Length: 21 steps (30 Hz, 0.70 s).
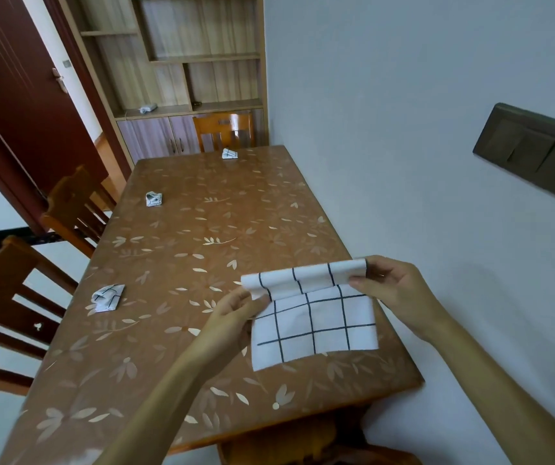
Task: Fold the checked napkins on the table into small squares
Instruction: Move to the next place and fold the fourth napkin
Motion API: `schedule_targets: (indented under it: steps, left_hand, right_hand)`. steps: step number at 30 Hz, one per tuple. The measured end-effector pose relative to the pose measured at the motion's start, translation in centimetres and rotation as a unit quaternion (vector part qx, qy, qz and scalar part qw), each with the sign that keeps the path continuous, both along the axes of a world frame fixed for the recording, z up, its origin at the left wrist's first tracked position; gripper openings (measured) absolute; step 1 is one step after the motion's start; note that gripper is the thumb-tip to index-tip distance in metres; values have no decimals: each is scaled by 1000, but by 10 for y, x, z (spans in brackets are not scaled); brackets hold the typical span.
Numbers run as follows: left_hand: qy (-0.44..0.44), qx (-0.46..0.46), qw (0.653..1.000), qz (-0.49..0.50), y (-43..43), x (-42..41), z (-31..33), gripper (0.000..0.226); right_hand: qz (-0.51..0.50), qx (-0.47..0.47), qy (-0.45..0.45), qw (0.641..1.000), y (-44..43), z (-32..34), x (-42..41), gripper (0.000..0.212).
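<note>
A white checked napkin (316, 327) with dark lines is at the right side of the desk (202, 229), close to the desk's near right corner. Its nearer part is spread on the desk top, and its farther edge is raised and curled over toward the person.

The left hand (232, 310) is over the desk at the napkin's left edge. Its fingers (246, 298) pinch the cloth there, just under the curled part. The right hand (393, 293) is above the desk's right edge. Its fingers (363, 281) pinch the right end of the raised fold, with the thumb below and the other fingers on top.

Three smaller folded napkins also lie on the desk, well apart from each other. One (108, 298) is near the desk's left edge, one (153, 199) is farther along the same edge, and one (229, 153) is at the desk's far end.

Two wooden chairs (78, 209) stand along the left side of the desk, and a third chair (224, 130) stands at its far end. Behind the far end of the desk there is a wooden shelf cabinet (182, 62).
</note>
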<state>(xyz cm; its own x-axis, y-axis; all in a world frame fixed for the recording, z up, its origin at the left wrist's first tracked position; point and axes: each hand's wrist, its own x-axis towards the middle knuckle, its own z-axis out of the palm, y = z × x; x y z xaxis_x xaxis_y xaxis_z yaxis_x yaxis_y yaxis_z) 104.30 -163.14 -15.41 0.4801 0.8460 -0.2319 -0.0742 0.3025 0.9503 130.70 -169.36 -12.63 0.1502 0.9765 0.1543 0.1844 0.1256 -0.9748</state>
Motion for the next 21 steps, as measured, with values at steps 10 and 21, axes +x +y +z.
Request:
schedule_targets:
  steps: [10,21]
  left_hand:
    - [-23,-3,1000,14,6,7,1,15]
    - [140,204,966,-69,1,8,8,53]
  right_hand:
    - [11,-20,-12,1000,-1,-12,12,45]
    - [25,-76,-12,997,-3,-8,-6,27]
